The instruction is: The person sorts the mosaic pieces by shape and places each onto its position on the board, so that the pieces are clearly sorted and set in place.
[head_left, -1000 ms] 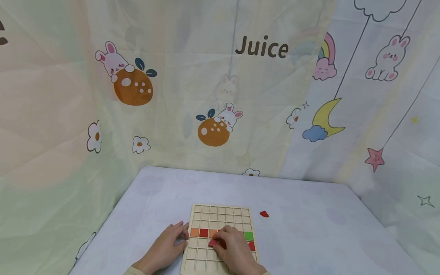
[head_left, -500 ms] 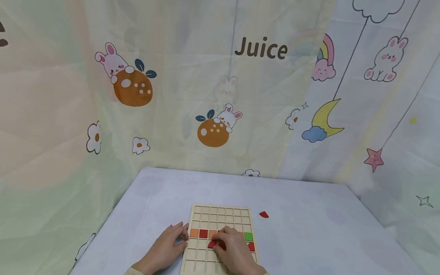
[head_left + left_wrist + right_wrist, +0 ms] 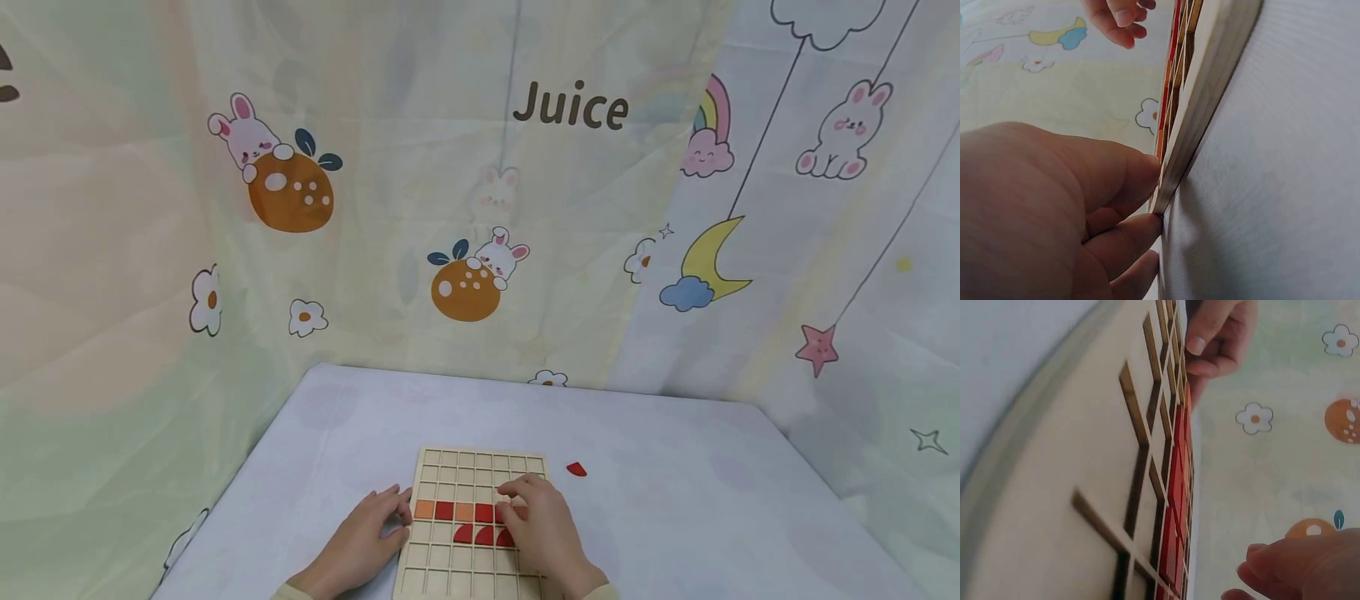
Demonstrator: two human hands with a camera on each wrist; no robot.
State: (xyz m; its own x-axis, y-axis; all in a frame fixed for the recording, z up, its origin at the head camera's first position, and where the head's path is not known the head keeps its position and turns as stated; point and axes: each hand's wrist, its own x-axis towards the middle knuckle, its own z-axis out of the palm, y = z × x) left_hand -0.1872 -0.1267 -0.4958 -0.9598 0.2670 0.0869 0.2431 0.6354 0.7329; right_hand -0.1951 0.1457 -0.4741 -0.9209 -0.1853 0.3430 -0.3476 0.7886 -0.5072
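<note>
A pale wooden grid board (image 3: 438, 579) lies on the table. Along one row sit orange square tiles (image 3: 424, 509) and red square tiles (image 3: 444, 510), alternating. Three rounded red pieces (image 3: 463, 533) lie side by side in the row below. My left hand (image 3: 360, 542) stays at the board's left edge; the left wrist view has its thumb and fingertips right against the wooden side. Over the right part of the board is my right hand (image 3: 547, 533), with bent fingers and nothing seen between them. It hides the right end of both rows. In the right wrist view its fingertips are apart from the board.
A loose red fan-shaped piece (image 3: 576, 469) lies on the table beyond the board's upper right corner. The light cloth-covered table (image 3: 675, 500) reaches back to a printed curtain (image 3: 375, 208) with rabbits, oranges and flowers.
My right hand has let go of a rounded red piece, now lying in its cell, and moved up and to the right. My left hand has stayed at the board's edge.
</note>
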